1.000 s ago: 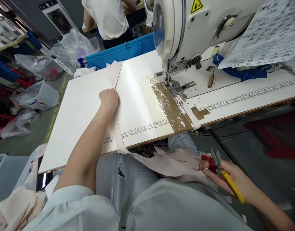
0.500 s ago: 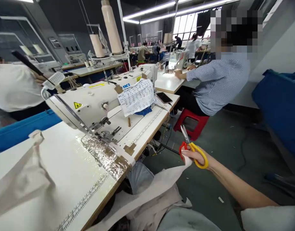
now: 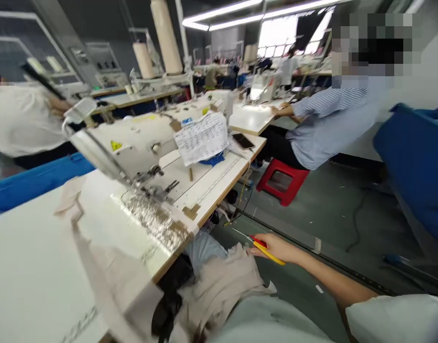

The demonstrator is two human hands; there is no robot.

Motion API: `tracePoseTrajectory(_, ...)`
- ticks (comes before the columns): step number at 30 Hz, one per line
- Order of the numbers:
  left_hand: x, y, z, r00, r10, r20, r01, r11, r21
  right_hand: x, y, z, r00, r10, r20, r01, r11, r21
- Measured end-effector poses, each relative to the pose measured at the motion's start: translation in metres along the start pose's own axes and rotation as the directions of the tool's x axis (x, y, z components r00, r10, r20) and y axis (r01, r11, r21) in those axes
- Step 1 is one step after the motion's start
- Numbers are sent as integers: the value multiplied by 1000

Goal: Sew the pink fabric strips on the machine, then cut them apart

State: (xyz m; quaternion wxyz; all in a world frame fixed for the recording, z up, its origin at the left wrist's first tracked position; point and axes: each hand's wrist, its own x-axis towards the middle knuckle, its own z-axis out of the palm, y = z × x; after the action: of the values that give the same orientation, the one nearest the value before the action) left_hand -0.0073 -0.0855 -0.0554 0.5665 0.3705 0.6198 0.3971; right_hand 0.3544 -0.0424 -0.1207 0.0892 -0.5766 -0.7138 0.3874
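My right hand (image 3: 272,247) is closed around a pair of scissors (image 3: 270,253) with red and yellow handles, their blades pointing left toward the table edge. Just left of my fingertips, a crumpled beige fabric (image 3: 222,281) lies over my lap; whether the fingers touch it I cannot tell. A long pale fabric strip (image 3: 93,271) rests on the white sewing table (image 3: 29,247) and runs over its front edge. My left hand is out of view. Beyond the strip stands a white sewing machine (image 3: 133,138), with a handwritten paper sheet (image 3: 201,138) leaning against it.
A phone (image 3: 243,141) lies near the table's right edge. Close by, a co-worker in a striped shirt (image 3: 322,128) sits on a red stool (image 3: 283,181). Blue cloth bins stand at the right (image 3: 412,162) and left (image 3: 40,178). Cables hang under the table.
My right hand has moved left and down with the scissors, which have turned edge-on. The pale strip has left that hand and shifted left onto the table. The co-worker leans further right.
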Motion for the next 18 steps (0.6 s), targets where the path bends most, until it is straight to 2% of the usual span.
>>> tracePoseTrajectory(1,-22,-21,1,998,-44,-51,42,999,-30,2,-13,10,991,-64,118,60,998,34)
tracePoseTrajectory(3,-67,-58,6,975,-111,-192,94,991,-98,5,-40,25,916,-205,344,173,977,123)
tracePoseTrajectory(5,-97,-80,13,941,-144,-306,92,980,-177,14,-66,35,785,-366,499,302,931,207)
tracePoseTrajectory(6,-105,-87,16,932,-155,-327,86,973,-216,20,-79,38,722,-425,545,359,905,229)
tracePoseTrajectory(8,-110,-93,17,928,-168,-333,70,955,-287,32,-103,44,609,-475,635,450,867,216)
tracePoseTrajectory(11,-108,-96,13,930,-193,-313,69,928,-367,44,-130,52,501,-443,744,563,819,108)
tracePoseTrajectory(14,-111,-100,12,930,-205,-303,67,910,-410,52,-145,61,450,-418,789,636,771,46)
tracePoseTrajectory(18,-115,-105,13,927,-231,-296,69,880,-470,63,-152,72,391,-397,830,648,759,58)
